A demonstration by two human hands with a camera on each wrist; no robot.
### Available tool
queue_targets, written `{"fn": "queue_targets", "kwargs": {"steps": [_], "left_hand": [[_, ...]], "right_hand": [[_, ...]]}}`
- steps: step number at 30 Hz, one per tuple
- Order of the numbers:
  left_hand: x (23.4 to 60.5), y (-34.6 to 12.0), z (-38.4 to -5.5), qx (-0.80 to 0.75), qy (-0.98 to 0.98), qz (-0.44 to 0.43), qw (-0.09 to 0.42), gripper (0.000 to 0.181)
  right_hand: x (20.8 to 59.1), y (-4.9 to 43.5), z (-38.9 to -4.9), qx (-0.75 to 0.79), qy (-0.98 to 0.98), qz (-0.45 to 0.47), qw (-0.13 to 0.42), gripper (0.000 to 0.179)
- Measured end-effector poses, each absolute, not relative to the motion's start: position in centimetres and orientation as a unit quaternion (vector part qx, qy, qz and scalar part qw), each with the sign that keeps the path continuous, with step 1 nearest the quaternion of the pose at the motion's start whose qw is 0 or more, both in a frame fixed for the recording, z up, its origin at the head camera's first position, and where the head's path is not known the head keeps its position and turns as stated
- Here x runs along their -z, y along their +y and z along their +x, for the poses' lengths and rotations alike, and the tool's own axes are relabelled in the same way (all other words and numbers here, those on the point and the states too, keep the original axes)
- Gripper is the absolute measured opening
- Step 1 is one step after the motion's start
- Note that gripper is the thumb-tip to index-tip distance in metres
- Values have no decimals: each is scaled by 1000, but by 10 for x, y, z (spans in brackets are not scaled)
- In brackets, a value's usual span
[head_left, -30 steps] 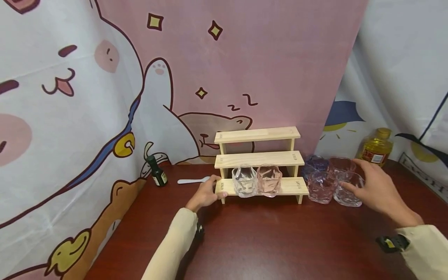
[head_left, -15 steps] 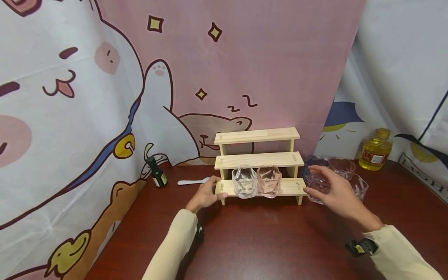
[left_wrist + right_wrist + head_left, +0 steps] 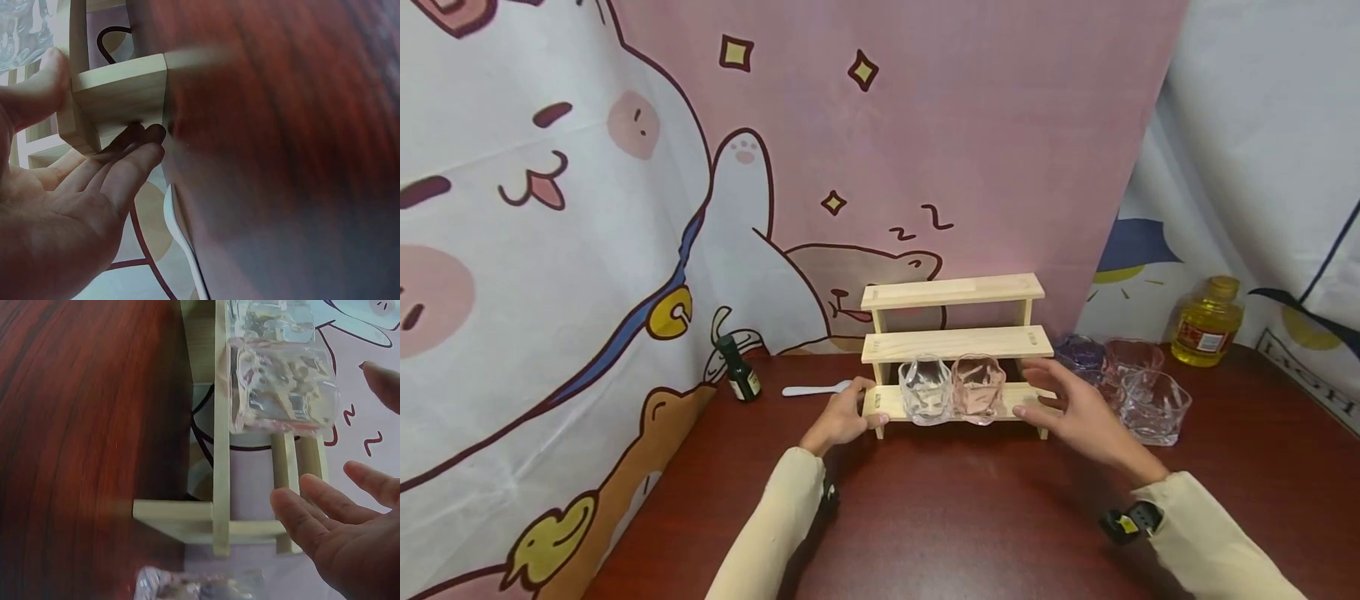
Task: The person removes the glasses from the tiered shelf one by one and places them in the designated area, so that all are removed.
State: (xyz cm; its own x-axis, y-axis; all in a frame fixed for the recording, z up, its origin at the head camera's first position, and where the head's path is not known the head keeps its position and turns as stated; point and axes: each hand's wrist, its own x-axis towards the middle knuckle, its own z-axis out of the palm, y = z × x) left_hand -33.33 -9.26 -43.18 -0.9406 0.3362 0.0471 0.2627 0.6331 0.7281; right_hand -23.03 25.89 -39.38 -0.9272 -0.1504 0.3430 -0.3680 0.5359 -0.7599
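A three-tier wooden shelf rack (image 3: 957, 342) stands on the table, with a clear glass (image 3: 925, 390) and a pale pink glass (image 3: 978, 387) side by side on its lowest tier. My left hand (image 3: 841, 414) grips that tier's left end; in the left wrist view the thumb (image 3: 47, 87) lies at the front edge and the fingers pass behind the side support. Holding nothing, my right hand (image 3: 1086, 417) is at the tier's right end, to the right of the pink glass. Its fingers (image 3: 331, 503) are spread and relaxed in the right wrist view.
Right of the rack stand a blue glass (image 3: 1082, 357), a pink glass (image 3: 1133, 357) and a clear glass (image 3: 1153, 408); another glass is partly hidden behind my right hand. Farther right is a yellow oil bottle (image 3: 1207, 325). Leftward are a small dark green bottle (image 3: 739, 371) and a white spoon-like utensil (image 3: 812, 390).
My right hand has moved left, from over the glasses on the right to the rack's right end, with nothing in it. The left hand keeps its grip on the rack.
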Motion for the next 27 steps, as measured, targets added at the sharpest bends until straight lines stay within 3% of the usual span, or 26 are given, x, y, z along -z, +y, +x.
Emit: {"fn": "queue_targets", "kwargs": {"steps": [9, 27], "left_hand": [[433, -93, -331, -398, 901, 162, 50, 54], [431, -91, -331, -405, 899, 157, 51, 55]], "right_hand": [[398, 244, -240, -513, -843, 149, 60, 74], [402, 236, -258, -539, -830, 135, 48, 86]]}}
